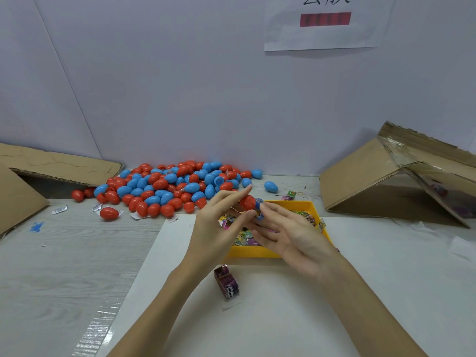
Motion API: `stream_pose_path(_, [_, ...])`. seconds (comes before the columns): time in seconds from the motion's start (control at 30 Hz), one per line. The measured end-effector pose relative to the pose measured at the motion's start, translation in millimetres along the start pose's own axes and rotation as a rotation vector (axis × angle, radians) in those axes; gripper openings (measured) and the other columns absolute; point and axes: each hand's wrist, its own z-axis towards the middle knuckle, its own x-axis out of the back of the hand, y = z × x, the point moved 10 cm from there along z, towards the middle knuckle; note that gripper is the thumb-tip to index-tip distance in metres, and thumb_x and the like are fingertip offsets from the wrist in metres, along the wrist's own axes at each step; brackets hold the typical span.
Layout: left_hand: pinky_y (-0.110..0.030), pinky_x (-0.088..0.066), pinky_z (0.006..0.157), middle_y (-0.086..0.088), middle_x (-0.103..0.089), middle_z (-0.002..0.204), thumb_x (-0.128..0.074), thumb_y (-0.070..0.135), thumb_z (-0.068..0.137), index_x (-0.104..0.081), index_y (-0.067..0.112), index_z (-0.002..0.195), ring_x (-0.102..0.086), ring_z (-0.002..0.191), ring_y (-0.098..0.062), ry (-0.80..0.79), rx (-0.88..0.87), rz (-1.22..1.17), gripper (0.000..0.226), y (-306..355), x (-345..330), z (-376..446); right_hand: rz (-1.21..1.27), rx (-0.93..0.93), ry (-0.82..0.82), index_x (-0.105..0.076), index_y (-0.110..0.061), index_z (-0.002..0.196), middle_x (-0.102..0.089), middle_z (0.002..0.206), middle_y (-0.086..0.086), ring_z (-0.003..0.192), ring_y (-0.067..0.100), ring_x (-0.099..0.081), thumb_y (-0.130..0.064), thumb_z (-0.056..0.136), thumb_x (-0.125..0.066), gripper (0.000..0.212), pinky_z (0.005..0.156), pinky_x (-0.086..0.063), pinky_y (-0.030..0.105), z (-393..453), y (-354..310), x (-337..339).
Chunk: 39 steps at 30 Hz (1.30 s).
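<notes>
Both hands meet above a yellow tray (253, 252) of small printed packets. Between them is a plastic egg (248, 202) with a red half and a blue half. My left hand (219, 225) pinches the red half between thumb and fingers. My right hand (288, 233) holds the blue half (259, 211) with its fingertips, the other fingers spread out over the tray. Behind them, a large pile of red and blue eggs (170, 186) lies on the table against the wall.
A banded bundle of purple packets (226, 283) lies on the white sheet (257, 318) near the front. Open cardboard boxes stand at the left (31, 173) and right (386, 181). One blue egg (271, 187) and loose slips lie near the pile.
</notes>
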Motion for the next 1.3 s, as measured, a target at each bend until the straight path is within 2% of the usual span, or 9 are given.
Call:
stream_pose_path(0.13, [-0.018,-0.051,0.095,0.004,-0.065,0.125,-0.074,0.014,0.091,-0.056,0.013,0.143,-0.062,0.112,-0.007,0.000,-0.091,0.176,0.055,7.9,-3.8,-2.9,0.080,-0.039,0.022,-0.069,-0.005,0.123,-0.076,0.112,0.016,0.096,0.024,-0.075,-0.016,0.079,-0.078,0.046,0.076,-0.062,0.031,-1.0,3.6,-0.8])
stream_pose_path(0.27, [-0.016,-0.046,0.099,0.009,-0.064,0.125,-0.071,0.020,0.093,-0.061,0.018,0.135,-0.057,0.119,-0.001,0.048,-0.165,0.203,0.043,13.6,-2.6,-4.9,0.098,-0.077,0.010,-0.070,-0.003,0.123,-0.075,0.115,0.016,0.098,0.023,-0.076,-0.019,0.081,-0.077,0.045,0.079,-0.063,0.031,-3.1,4.9,-3.5])
stream_pose_path(0.47, [-0.021,-0.048,0.098,0.008,-0.065,0.122,-0.067,0.018,0.097,-0.064,0.020,0.131,-0.059,0.118,-0.010,0.086,-0.154,0.208,0.035,9.7,-1.2,-5.6,0.253,-0.209,-0.022,-0.082,-0.002,0.087,-0.075,0.111,0.020,0.098,0.028,-0.076,-0.019,0.074,-0.082,0.021,0.078,-0.064,0.037,-7.0,19.6,-16.6])
stream_pose_path(0.57, [-0.021,-0.049,0.094,0.009,-0.065,0.118,-0.066,0.020,0.097,-0.067,0.020,0.129,-0.060,0.114,-0.014,0.080,-0.125,0.151,0.032,7.1,0.8,-4.4,0.330,-0.246,-0.035,-0.082,0.001,0.083,-0.075,0.110,0.021,0.097,0.032,-0.076,-0.016,0.072,-0.084,0.020,0.076,-0.064,0.040,-7.6,24.3,-20.4])
stream_pose_path(0.73, [-0.019,-0.050,0.089,0.005,-0.067,0.110,-0.065,0.019,0.095,-0.071,0.020,0.123,-0.064,0.106,-0.018,0.058,-0.084,0.047,0.028,6.7,0.1,-4.4,0.346,-0.267,-0.016,-0.076,0.002,0.107,-0.075,0.114,0.020,0.100,0.031,-0.076,-0.017,0.072,-0.085,0.041,0.077,-0.064,0.040,-7.0,30.1,-17.9])
stream_pose_path(0.87, [-0.024,-0.054,0.088,0.003,-0.069,0.107,-0.066,0.013,0.095,-0.072,0.018,0.119,-0.065,0.106,-0.019,0.065,-0.075,0.029,0.025,6.0,1.2,-4.9,0.343,-0.268,-0.013,-0.067,-0.001,0.125,-0.074,0.118,0.019,0.102,0.031,-0.075,-0.018,0.073,-0.085,0.058,0.077,-0.063,0.038,-6.0,30.7,-15.9])
stream_pose_path(0.97, [-0.026,-0.055,0.086,0.002,-0.069,0.104,-0.064,0.016,0.095,-0.071,0.019,0.116,-0.065,0.102,-0.017,0.087,-0.088,0.040,0.022,7.6,2.1,-6.2,0.325,-0.267,-0.015,-0.068,-0.001,0.125,-0.074,0.118,0.019,0.103,0.030,-0.075,-0.019,0.073,-0.085,0.058,0.083,-0.060,0.039,-6.4,30.3,-16.9])
stream_pose_path(1.1, [-0.023,-0.053,0.088,0.003,-0.070,0.108,-0.063,0.016,0.099,-0.071,0.021,0.118,-0.065,0.105,-0.019,0.106,-0.054,-0.010,0.022,5.3,1.4,-6.4,0.303,-0.241,-0.040,-0.071,-0.002,0.122,-0.074,0.120,0.017,0.105,0.027,-0.075,-0.022,0.077,-0.083,0.051,0.080,-0.062,0.036,-6.4,26.5,-19.2])
stream_pose_path(1.3, [-0.023,-0.053,0.096,0.012,-0.069,0.122,-0.068,0.019,0.097,-0.065,0.025,0.131,-0.065,0.116,-0.016,-0.097,0.058,-0.076,0.034,-5.9,-13.2,-4.8,0.075,-0.130,-0.064,-0.066,-0.003,0.128,-0.073,0.122,0.017,0.113,0.023,-0.072,-0.030,0.094,-0.069,0.044,0.096,-0.056,0.034,-4.8,13.8,-12.5])
